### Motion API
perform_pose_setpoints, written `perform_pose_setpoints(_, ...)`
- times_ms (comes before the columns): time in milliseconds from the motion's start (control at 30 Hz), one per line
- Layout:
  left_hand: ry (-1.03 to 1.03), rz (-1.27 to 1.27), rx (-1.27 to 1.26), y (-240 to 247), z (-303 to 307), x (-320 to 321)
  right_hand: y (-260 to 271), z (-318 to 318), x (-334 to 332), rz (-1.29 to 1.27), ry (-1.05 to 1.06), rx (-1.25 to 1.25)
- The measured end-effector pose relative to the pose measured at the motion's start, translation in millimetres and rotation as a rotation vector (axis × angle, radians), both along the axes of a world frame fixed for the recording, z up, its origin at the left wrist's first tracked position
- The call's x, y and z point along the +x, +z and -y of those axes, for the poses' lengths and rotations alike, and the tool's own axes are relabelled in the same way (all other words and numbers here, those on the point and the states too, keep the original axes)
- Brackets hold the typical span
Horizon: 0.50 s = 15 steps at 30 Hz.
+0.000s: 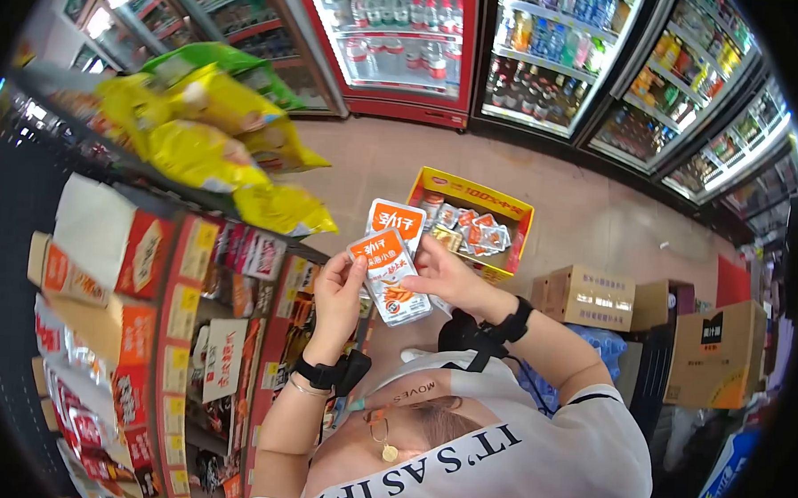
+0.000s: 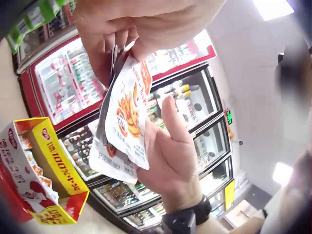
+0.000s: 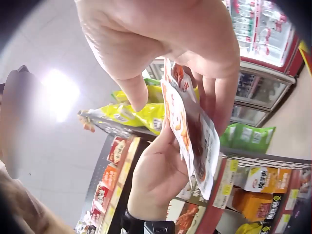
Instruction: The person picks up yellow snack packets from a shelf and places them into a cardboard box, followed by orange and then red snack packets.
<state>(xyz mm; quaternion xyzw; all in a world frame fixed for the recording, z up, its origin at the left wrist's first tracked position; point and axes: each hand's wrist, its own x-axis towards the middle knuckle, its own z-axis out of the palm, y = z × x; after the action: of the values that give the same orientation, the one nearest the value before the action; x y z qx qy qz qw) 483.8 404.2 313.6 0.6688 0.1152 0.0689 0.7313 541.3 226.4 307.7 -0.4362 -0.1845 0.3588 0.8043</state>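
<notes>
Two orange-and-white fish snack packets [image 1: 389, 280] overlap in front of the person's chest, one partly covering the other. The left hand [image 1: 337, 291] pinches them at the left edge, its thumb on the front of the nearer packet. On the opposite side is the right hand [image 1: 451, 276], with fingers reaching behind the packets. Its thumb [image 2: 176, 119] stands apart from them in the left wrist view. From the right wrist view the packets [image 3: 187, 129] appear nearly edge-on, fanned slightly apart between both hands.
A yellow display box [image 1: 475, 188] holding several small packets stands beyond the hands. Shelves of snacks [image 1: 173, 328] run along the left, with yellow chip bags [image 1: 217, 143] above. Cardboard boxes [image 1: 584, 295] are at right; drink fridges [image 1: 390, 44] line the back.
</notes>
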Motion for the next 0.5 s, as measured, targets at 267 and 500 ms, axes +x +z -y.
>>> perform_pose_setpoints(267, -0.123, -0.191, 0.119, -91.7, 27.1, 43.1, -119.9, 18.8, 29.5, -0.258, -0.170, -0.097)
perform_pose_setpoints(500, -0.353, -0.558, 0.128, -132.2, 24.9, 63.5, -186.5, 42.2, 73.9, -0.342, -0.106, -0.286)
